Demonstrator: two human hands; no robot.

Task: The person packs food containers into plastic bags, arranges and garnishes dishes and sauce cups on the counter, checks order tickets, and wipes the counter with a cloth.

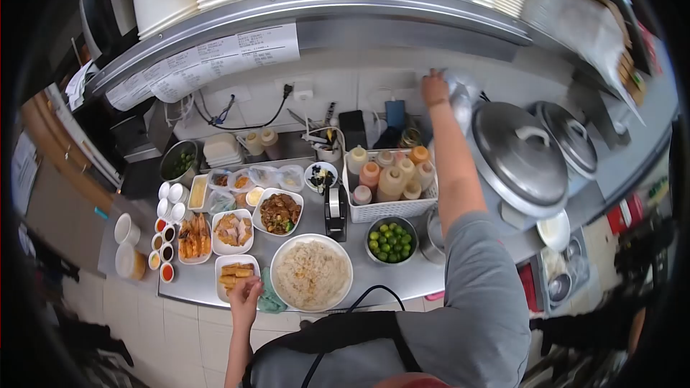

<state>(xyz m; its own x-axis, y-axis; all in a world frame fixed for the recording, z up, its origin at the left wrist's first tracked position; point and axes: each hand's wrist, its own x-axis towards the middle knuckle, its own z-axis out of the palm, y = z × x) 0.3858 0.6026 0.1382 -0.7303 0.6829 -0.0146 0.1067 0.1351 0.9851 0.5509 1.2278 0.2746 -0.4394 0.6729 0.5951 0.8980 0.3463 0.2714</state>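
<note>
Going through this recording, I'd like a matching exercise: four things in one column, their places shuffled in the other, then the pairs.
Things
1. Left hand
2. Right hand
3. Green round fruits
4. Squeeze bottles

Places
A. In the white basket
B. At the white container of golden rolls
C. In a round bowl
D. Raised near the wall

Right pairs: 1-B, 2-D, 3-C, 4-A.

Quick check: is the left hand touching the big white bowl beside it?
Apart. The head view shows the left hand short of the big white bowl, with the green cloth visible between them.
</note>
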